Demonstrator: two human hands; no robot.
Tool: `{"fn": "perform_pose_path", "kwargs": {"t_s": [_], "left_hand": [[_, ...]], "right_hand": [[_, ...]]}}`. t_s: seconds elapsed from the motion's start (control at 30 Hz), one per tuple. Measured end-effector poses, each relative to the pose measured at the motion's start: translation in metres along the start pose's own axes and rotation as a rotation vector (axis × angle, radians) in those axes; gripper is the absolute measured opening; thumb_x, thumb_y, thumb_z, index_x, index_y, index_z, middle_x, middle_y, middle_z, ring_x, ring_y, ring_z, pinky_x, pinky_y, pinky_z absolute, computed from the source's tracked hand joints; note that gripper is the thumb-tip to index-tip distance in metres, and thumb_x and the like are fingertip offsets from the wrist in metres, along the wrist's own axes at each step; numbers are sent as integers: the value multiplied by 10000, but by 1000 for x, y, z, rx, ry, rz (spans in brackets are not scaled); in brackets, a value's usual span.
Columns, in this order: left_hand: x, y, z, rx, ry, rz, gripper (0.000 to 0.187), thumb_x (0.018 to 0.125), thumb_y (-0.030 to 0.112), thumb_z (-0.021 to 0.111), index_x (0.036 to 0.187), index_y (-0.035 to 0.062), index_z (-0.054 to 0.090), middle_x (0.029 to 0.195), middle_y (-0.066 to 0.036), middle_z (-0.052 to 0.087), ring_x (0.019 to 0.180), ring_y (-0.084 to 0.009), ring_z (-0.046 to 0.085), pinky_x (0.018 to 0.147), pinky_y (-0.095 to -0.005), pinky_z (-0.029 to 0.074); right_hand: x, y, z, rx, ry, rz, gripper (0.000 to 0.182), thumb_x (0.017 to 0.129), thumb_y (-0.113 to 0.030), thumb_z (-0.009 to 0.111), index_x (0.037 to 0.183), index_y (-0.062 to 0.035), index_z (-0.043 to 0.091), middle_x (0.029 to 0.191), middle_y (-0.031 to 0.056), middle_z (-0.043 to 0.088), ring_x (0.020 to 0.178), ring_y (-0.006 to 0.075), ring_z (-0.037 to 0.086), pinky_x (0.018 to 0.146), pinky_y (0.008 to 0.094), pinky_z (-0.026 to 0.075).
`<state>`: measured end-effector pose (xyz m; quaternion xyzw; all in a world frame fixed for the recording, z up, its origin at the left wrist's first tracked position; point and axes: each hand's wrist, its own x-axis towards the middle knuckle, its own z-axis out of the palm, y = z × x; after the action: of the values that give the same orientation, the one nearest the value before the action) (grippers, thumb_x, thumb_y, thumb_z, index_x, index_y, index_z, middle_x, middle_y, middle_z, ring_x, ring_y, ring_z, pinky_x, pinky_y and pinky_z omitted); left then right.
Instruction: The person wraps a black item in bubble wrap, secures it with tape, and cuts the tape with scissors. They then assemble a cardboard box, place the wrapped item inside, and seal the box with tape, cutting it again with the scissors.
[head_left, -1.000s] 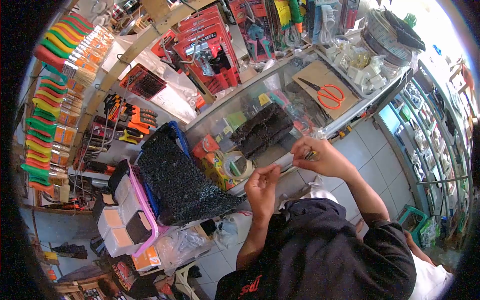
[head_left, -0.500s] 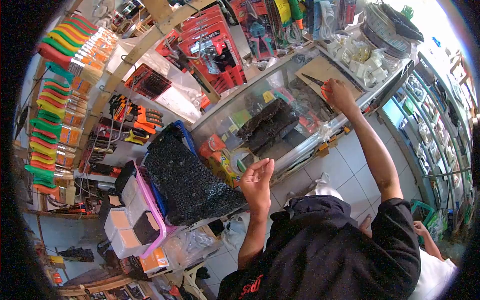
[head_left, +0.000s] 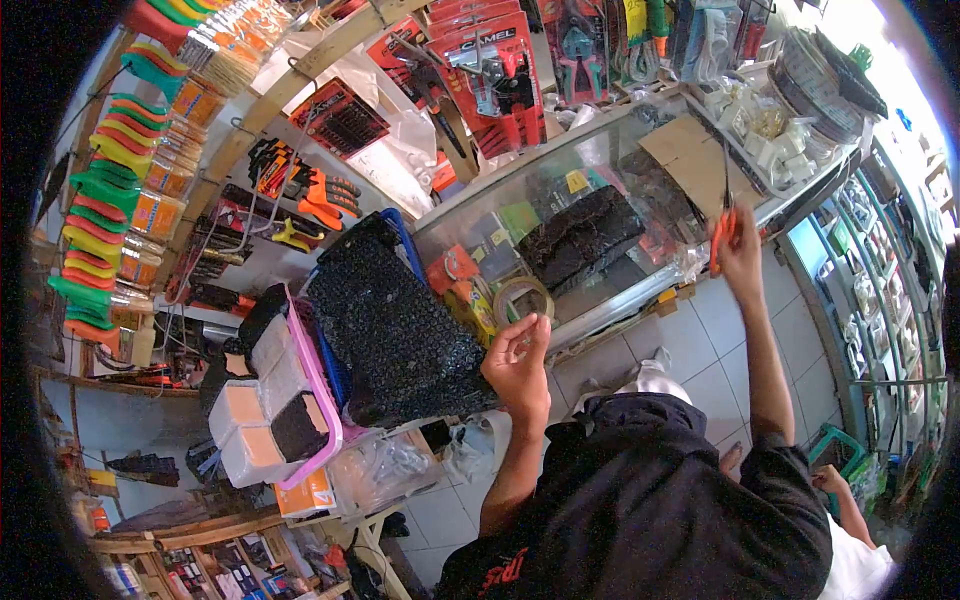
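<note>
My right hand (head_left: 741, 258) holds orange-handled scissors (head_left: 724, 222) by the handles, over the front edge of the glass counter (head_left: 590, 318). The scissors' blades point toward a flat piece of cardboard (head_left: 690, 160). My left hand (head_left: 518, 370) is raised near a roll of tape (head_left: 522, 296), with thumb and fingers brought together; whatever is between them is too small to make out. A folded black mesh-like bundle (head_left: 582, 238) rests on the glass. Beside my left hand, a large black textured sheet (head_left: 390, 325) drapes over a blue basket (head_left: 402, 240).
A pink basket (head_left: 318, 390) holds wrapped blocks at the left. Paint brushes (head_left: 110, 210) and carded tools (head_left: 490, 80) hang above. White fittings fill a tray (head_left: 785, 150) at the back right. Another person's arm (head_left: 842, 498) shows at the lower right.
My right hand has lifted the scissors off the cardboard and drawn them toward the counter's front edge, turning them. The view has shifted slightly, and my left hand keeps its pose.
</note>
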<state>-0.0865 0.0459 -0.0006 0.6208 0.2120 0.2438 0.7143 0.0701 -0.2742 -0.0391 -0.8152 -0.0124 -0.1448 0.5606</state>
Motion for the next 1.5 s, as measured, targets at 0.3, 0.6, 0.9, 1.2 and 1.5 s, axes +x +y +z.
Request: {"fn": "perform_pose_path", "kwargs": {"t_s": [0.3,0.6,0.9,1.2,1.5], "left_hand": [[-15,33,35,-59,-69,-20,175,845,34,818,987,-20,730,933,-70,737,859,-102,662,805,-254,511],[-28,44,32,-136,-120,-76,189,851,-12,778,1008,-31,675,989,-101,717,929,-169,687,875,-294,538],[-31,51,7,-213,-28,-37,182,873,-16,768,1036,-38,689,957,-104,740,879,-129,690,838,-254,527],[-53,63,-42,-268,292,56,177,881,-6,769,1038,-25,690,960,-99,736,876,-130,677,813,-273,522],[-113,86,-104,-334,723,189,148,907,7,750,1031,-34,679,944,-103,724,883,-119,663,792,-253,511]], "right_hand": [[-177,-94,45,362,-699,54,774,815,-496,775,1314,-8,440,1117,95,442,1026,207,458,881,355,413],[-179,-109,79,449,-665,77,848,781,-639,776,1244,2,470,967,74,440,876,187,456,771,334,416],[-175,-128,101,605,-776,159,766,800,-530,838,1251,-22,484,939,-10,454,818,93,435,697,268,400],[-179,-151,137,538,-1077,133,734,779,-430,889,1247,-17,503,990,23,523,864,94,496,735,279,453],[-219,-164,190,523,-1606,-47,622,796,-175,878,1250,-58,470,1039,-3,501,881,71,490,720,250,442]]}}
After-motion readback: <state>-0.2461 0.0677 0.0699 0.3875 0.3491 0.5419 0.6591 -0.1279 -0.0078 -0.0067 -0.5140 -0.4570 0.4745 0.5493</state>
